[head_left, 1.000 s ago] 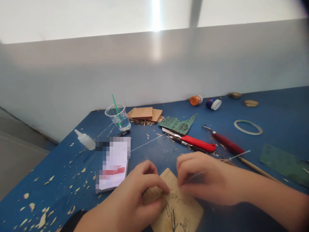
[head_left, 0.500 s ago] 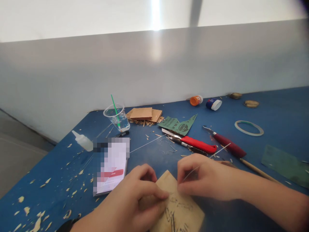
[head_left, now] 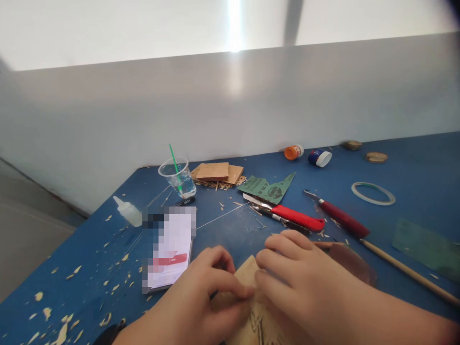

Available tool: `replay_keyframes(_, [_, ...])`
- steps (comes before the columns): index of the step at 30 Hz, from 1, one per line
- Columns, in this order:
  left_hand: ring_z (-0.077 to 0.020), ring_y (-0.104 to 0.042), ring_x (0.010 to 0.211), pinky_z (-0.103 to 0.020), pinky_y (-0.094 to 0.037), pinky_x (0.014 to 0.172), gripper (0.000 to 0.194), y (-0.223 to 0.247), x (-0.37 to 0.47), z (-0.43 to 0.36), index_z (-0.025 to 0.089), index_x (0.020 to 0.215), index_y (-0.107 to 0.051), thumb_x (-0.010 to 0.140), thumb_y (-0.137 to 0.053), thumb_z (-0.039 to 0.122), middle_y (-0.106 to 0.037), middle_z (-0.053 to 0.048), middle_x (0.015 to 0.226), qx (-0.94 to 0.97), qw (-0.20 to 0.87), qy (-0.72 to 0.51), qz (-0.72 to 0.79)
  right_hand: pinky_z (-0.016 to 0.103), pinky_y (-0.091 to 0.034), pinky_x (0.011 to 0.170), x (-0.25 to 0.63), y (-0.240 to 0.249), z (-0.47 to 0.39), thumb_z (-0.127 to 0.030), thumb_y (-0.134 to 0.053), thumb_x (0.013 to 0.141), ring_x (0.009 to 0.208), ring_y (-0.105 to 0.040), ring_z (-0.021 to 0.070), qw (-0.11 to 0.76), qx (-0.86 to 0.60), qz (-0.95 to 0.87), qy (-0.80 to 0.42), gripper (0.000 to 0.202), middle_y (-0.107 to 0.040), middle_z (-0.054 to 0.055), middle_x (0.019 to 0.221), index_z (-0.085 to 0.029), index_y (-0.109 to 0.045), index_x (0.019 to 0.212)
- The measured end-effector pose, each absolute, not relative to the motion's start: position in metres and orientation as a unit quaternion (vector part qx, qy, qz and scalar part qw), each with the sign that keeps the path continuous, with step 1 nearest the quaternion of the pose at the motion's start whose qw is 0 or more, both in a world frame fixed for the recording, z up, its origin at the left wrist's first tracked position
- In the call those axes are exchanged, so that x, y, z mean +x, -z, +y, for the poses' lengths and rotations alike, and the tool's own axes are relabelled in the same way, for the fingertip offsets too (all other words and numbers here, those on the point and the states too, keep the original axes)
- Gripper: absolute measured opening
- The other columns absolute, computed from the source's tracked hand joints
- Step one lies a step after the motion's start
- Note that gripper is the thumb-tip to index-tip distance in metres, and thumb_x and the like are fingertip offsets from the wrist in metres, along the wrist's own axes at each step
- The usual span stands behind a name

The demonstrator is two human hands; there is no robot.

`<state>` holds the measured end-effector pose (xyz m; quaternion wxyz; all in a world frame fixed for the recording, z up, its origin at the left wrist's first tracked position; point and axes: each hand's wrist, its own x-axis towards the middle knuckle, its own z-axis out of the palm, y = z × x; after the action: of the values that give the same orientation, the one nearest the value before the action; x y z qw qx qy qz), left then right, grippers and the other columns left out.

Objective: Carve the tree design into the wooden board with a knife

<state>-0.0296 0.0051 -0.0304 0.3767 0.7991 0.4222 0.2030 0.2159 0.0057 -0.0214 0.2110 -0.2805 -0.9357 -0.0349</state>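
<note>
A pale wooden board (head_left: 265,330) with dark carved or drawn lines lies at the bottom centre, partly covered by both hands. My left hand (head_left: 208,297) rests on its left side, thumb and forefinger pinched together over the surface; whatever is between them is hidden. Right against those fingertips is my right hand (head_left: 298,278), back upward, its fingers bent and close together over the board's right side. Its thumb and grip are mostly out of sight, and no wire shows in it now. A phone (head_left: 172,263) with a blurred screen lies left of my left hand.
Beyond the hands lie a red cutter knife (head_left: 298,216), green sandpaper (head_left: 268,189) and a red-handled carving tool (head_left: 343,218). A water cup (head_left: 181,179), a glue bottle (head_left: 130,212) and wood blocks (head_left: 212,171) stand further left. A ring (head_left: 373,193) lies right. Shavings litter the left.
My right hand has turned palm-down and moved in against my left fingertips, covering more of the board. The thin wire seen in it before is out of sight. The view shifted slightly.
</note>
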Motion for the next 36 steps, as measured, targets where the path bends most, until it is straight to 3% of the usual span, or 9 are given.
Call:
replay_keyframes(4, [-0.0243,-0.068,0.106,-0.039,-0.057,0.094,0.017,0.029,-0.03,0.005,0.029,0.096,-0.086,0.093,-0.07,0.025,-0.062,-0.007,0.111,0.803,0.376,-0.191,0.422,0.044,-0.034,0.074,0.215,0.029,0.006,-0.038,-0.085,0.08,0.077,-0.051,0.0228,0.171,-0.272,-0.942,0.098,0.027,-0.063,0.001,0.076,-0.021,-0.064,0.073])
replay_keyframes(8, [-0.0232,-0.069,0.104,-0.036,-0.059,0.091,0.017,0.026,-0.028,0.006,0.026,0.096,-0.086,0.092,-0.07,0.023,-0.063,-0.007,0.11,0.809,0.362,-0.207,0.414,0.042,-0.025,0.063,0.214,0.031,0.002,-0.028,-0.085,0.077,0.065,-0.041,0.0204,0.184,-0.286,-0.933,0.119,0.024,-0.058,0.0,0.068,-0.022,-0.062,0.071])
replay_keyframes(12, [-0.0208,-0.072,0.101,-0.032,-0.059,0.089,0.019,0.02,-0.024,0.008,0.024,0.098,-0.084,0.092,-0.066,0.018,-0.069,-0.007,0.11,0.821,0.339,-0.248,0.386,0.041,-0.027,0.067,0.213,0.024,0.002,-0.02,-0.079,0.077,0.068,-0.041,0.021,0.205,-0.293,-0.925,0.127,0.019,-0.058,0.0,0.072,-0.022,-0.061,0.074])
replay_keyframes(15, [-0.0192,-0.074,0.085,-0.031,-0.059,0.077,0.021,0.014,-0.023,0.009,0.023,0.099,-0.082,0.096,-0.062,0.021,-0.077,-0.005,0.095,0.803,0.349,-0.271,0.4,0.041,-0.028,0.07,0.215,0.016,0.004,-0.014,-0.073,0.077,0.07,-0.04,0.0214,0.216,-0.314,-0.916,0.123,0.017,-0.056,0.001,0.075,-0.022,-0.059,0.075])
replay_keyframes(21, [-0.0253,-0.078,0.087,-0.035,-0.062,0.076,0.026,0.011,-0.018,0.008,0.021,0.1,-0.08,0.091,-0.076,0.046,-0.083,-0.006,0.093,0.61,0.555,-0.266,0.499,0.049,-0.035,0.094,0.212,0.014,0.006,-0.012,-0.058,0.095,0.082,-0.046,0.024,0.253,-0.311,-0.906,0.138,0.016,-0.059,0.003,0.083,-0.021,-0.063,0.083])
replay_keyframes(24, [-0.0228,-0.076,0.079,-0.033,-0.06,0.072,0.033,0.01,-0.016,0.008,0.02,0.096,-0.079,0.084,-0.084,0.05,-0.079,-0.004,0.082,0.552,0.621,-0.255,0.495,0.053,-0.03,0.115,0.211,0.016,0.006,-0.009,-0.052,0.098,0.09,-0.051,0.0244,0.276,-0.29,-0.907,0.135,0.023,-0.062,0.004,0.086,-0.021,-0.064,0.085])
replay_keyframes(26, [-0.021,-0.074,0.076,-0.031,-0.058,0.07,0.036,0.008,-0.015,0.007,0.019,0.092,-0.079,0.081,-0.088,0.052,-0.077,-0.003,0.079,0.533,0.646,-0.246,0.488,0.053,-0.028,0.121,0.212,0.017,0.009,-0.007,-0.052,0.097,0.092,-0.053,0.0236,0.3,-0.266,-0.906,0.137,0.023,-0.063,0.004,0.086,-0.021,-0.064,0.083])
replay_keyframes(32, [-0.0171,-0.068,0.069,-0.027,-0.054,0.068,0.041,0.007,-0.014,0.005,0.017,0.088,-0.077,0.074,-0.096,0.05,-0.074,-0.002,0.074,0.486,0.704,-0.242,0.458,0.051,-0.032,0.121,0.214,0.015,0.013,-0.007,-0.053,0.099,0.089,-0.054,0.0212,0.353,-0.223,-0.903,0.099,0.024,-0.063,0.002,0.082,-0.018,-0.061,0.079])
replay_keyframes(36, [-0.0163,-0.069,0.07,-0.026,-0.053,0.069,0.039,0.01,-0.016,0.005,0.017,0.091,-0.078,0.077,-0.097,0.049,-0.075,-0.002,0.076,0.473,0.728,-0.261,0.422,0.048,-0.038,0.109,0.215,0.011,0.01,-0.011,-0.055,0.104,0.086,-0.054,0.0193,0.367,-0.232,-0.898,0.069,0.024,-0.065,0.001,0.084,-0.018,-0.061,0.082])
